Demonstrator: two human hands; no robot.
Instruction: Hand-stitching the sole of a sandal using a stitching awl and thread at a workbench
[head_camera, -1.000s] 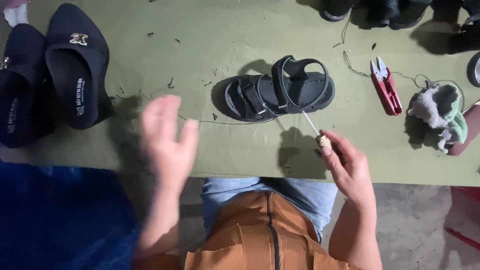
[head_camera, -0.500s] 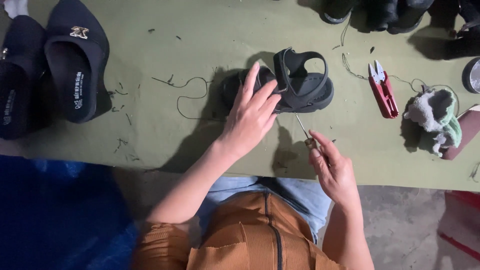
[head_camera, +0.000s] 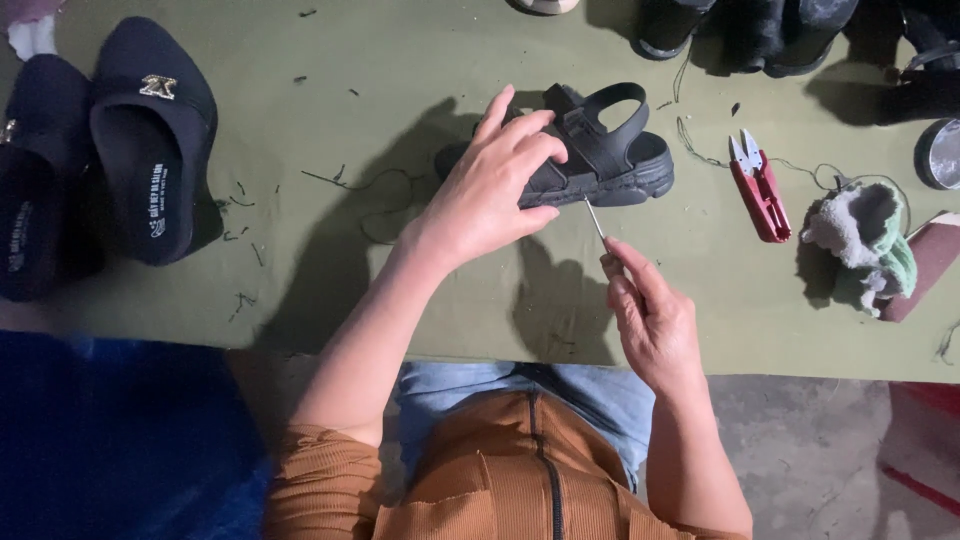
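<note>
A black strappy sandal (head_camera: 610, 150) lies on its side on the olive-green table (head_camera: 350, 90). My left hand (head_camera: 495, 185) rests over its front part and grips it. My right hand (head_camera: 650, 315) is just below the sandal and pinches a thin metal needle (head_camera: 595, 218) whose tip points up at the sole's edge. A dark thread (head_camera: 370, 185) lies looped on the table to the left of the sandal.
Two black slip-on shoes (head_camera: 150, 140) lie at the far left. Red thread snips (head_camera: 758, 185) and a grey-green cloth bundle (head_camera: 862, 245) sit to the right. More dark footwear (head_camera: 740, 25) lines the far edge. A blue cloth (head_camera: 110, 440) lies at lower left.
My left hand came from the table's near edge up onto the sandal and took hold of it. The sandal has tipped onto its side. My right hand moved the needle up to the sole.
</note>
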